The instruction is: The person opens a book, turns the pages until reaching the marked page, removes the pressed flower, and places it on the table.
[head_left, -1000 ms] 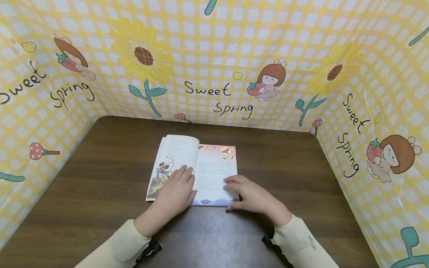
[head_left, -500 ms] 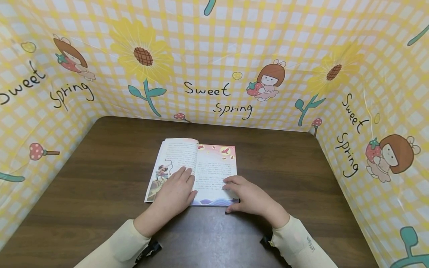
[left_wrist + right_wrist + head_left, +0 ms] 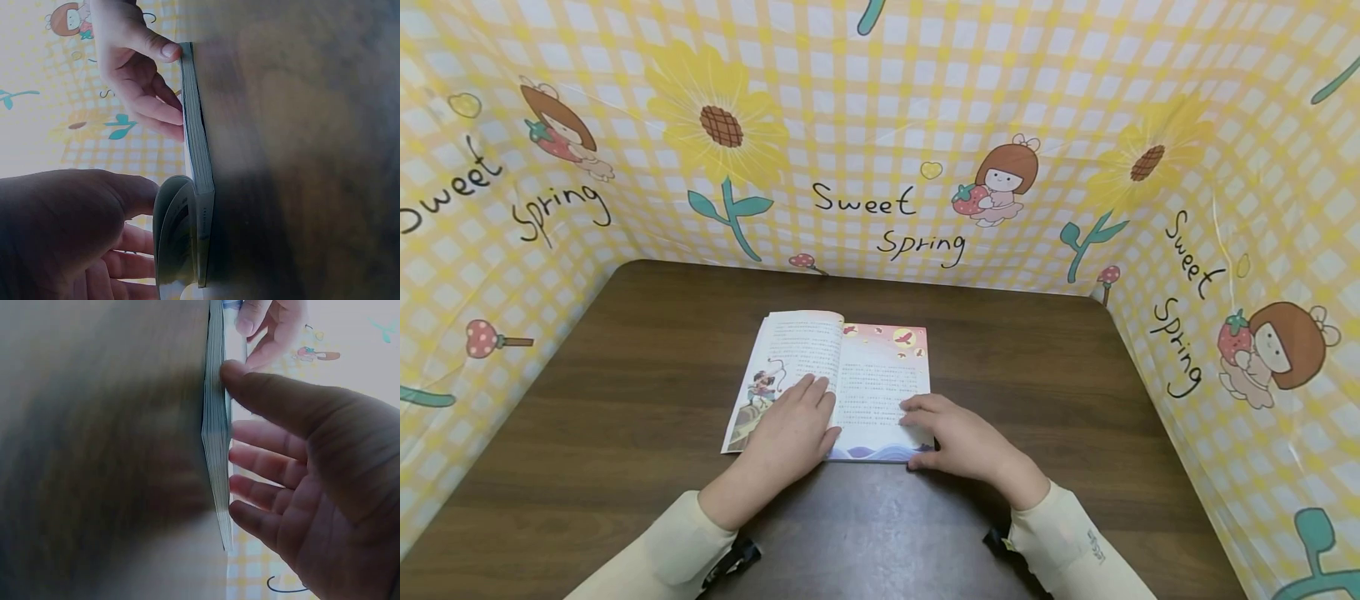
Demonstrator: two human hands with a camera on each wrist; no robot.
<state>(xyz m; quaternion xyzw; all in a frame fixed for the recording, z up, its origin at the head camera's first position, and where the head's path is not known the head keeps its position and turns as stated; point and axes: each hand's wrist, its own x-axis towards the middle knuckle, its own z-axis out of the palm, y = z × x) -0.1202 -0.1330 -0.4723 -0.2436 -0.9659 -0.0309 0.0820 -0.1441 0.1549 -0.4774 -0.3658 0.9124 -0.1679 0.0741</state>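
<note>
An open book (image 3: pixel 880 383) lies on the table, with printed text and coloured drawings on both pages. My left hand (image 3: pixel 793 425) rests with fairly straight fingers on the left page (image 3: pixel 808 342), covering part of an archer drawing. In the left wrist view, loose pages (image 3: pixel 169 231) bow up under that hand (image 3: pixel 69 231). At the book's lower right corner is my right hand (image 3: pixel 966 442), its fingertips on the right page and its thumb at the bottom edge. In the right wrist view, the relaxed right fingers (image 3: pixel 269 462) touch the page and the thumb meets the page-block edge (image 3: pixel 215 412).
The dark wooden table (image 3: pixel 625 375) extends around the book on all sides. A yellow checked cloth (image 3: pixel 850 108) with sunflowers and cartoon figures walls in the back, left and right. Both sleeves are pale, with a black strap (image 3: pixel 733 562) at the wrist.
The left pages have settled flatter and their outer edge has shifted slightly left and down. My right thumb moved slightly off the book's bottom edge, then back. The left hand has barely moved.
</note>
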